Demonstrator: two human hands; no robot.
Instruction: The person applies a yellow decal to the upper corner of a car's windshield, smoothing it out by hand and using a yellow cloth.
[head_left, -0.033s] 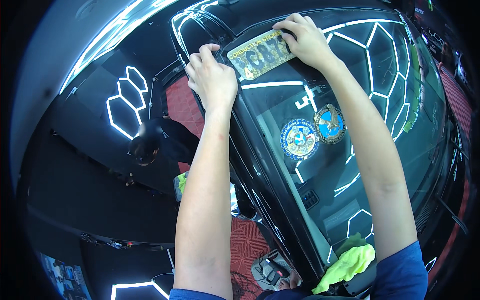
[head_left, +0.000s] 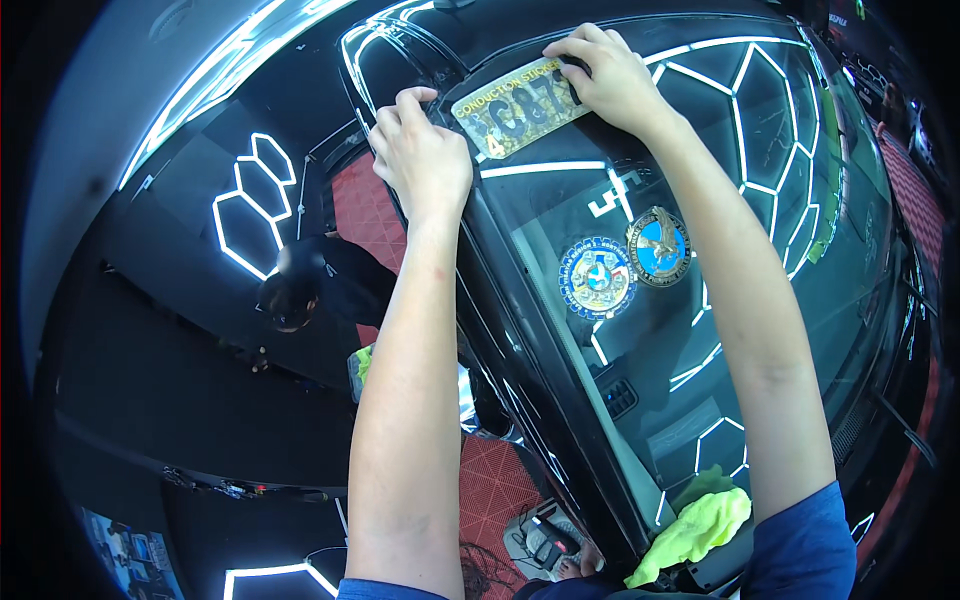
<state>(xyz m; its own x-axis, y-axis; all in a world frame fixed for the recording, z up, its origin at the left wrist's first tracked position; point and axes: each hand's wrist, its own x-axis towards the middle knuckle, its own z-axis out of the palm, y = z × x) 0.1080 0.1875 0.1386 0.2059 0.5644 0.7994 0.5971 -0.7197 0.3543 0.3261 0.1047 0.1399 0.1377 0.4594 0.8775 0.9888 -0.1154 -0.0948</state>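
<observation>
A rectangular, yellowish number sticker lies at the upper corner of a dark car's windshield. At its upper right corner, my right hand is closed, thumb and fingertips pinching the edge. My left hand is at the sticker's left end, over the black pillar. Its fingers are curled, and what they hold, if anything, is hidden. Lower on the glass are two round emblem stickers: a blue-and-white gear-edged one and a blue one with a golden bird.
A bright yellow-green cloth rests at the windshield's lower corner. To the left, a person in dark clothes bends beside another dark vehicle. Red tiled flooring shows between the vehicles. Hexagonal lights reflect in the glass and panels.
</observation>
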